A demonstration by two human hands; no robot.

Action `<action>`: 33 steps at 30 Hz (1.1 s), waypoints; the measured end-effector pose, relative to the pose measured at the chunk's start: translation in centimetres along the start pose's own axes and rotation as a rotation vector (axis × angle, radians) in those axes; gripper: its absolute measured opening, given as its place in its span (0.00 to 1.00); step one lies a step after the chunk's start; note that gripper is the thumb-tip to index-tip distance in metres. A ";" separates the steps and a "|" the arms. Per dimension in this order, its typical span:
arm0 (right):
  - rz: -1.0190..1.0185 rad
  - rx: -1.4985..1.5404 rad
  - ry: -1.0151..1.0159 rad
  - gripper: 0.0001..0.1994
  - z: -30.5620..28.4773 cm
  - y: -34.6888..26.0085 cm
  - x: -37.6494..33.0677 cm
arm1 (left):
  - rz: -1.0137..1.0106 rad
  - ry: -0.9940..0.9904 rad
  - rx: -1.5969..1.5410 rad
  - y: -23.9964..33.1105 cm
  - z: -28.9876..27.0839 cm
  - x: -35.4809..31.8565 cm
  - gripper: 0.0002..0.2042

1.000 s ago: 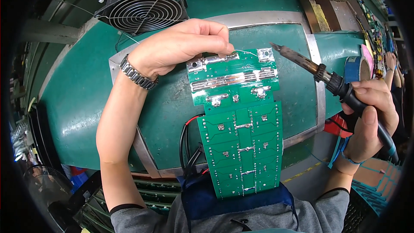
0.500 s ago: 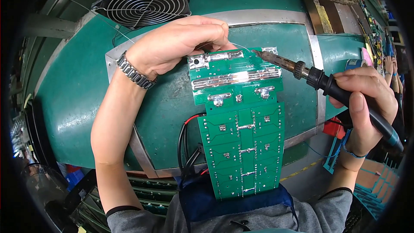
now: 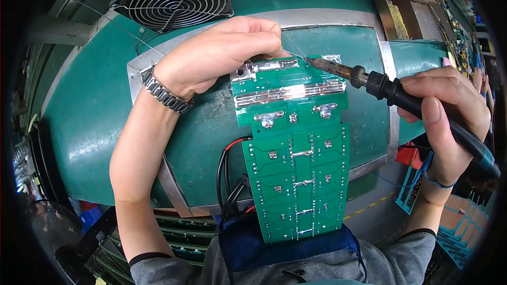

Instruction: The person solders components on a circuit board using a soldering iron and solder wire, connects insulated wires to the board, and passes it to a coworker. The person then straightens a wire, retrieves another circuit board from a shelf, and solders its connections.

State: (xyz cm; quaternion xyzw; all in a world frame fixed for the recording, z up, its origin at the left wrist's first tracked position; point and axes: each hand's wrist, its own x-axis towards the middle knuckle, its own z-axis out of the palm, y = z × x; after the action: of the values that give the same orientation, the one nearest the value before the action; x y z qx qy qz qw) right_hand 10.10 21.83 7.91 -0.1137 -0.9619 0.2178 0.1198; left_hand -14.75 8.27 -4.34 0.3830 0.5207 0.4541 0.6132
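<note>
A long green circuit board lies solder side up, its far end on the bench and its near end by my lap. My right hand grips a soldering iron by its black handle. The iron's tip meets the board near its far edge, with faint smoke above. My left hand is closed in a pinch on a thin solder wire, whose end reaches the iron's tip. More of the wire trails off to the left behind the wrist. The left fingertips are partly hidden behind the hand, beside the board's far left corner.
A black fan with a wire guard stands at the far left of the green bench. Metal strips frame the work area. Black and red cables run left of the board. A teal rack stands at the lower right.
The iron's tip has shifted slightly left to the solder wire's end, and smoke now rises there. My right hand has moved a little down and right. The board has barely moved.
</note>
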 end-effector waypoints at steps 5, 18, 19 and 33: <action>-0.013 0.015 -0.018 0.14 0.1 0.1 0.1 | -0.009 0.004 0.013 0.0 -0.1 0.0 0.11; 0.046 -0.012 0.125 0.16 -0.6 1.1 -2.3 | -0.003 0.035 -0.001 0.5 0.2 -0.1 0.11; 0.061 -0.017 0.146 0.16 -0.5 1.0 -2.5 | -0.018 0.029 -0.015 0.5 0.2 -0.2 0.10; 0.222 -0.209 0.598 0.23 -0.3 1.3 -10.7 | -0.038 0.016 0.000 0.4 0.0 0.0 0.09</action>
State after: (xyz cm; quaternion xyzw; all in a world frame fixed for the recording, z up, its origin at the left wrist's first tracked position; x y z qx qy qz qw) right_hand 20.51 20.17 5.62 -0.2883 -0.8831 0.0865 0.3598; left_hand -14.79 8.41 -3.92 0.3697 0.5325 0.4455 0.6175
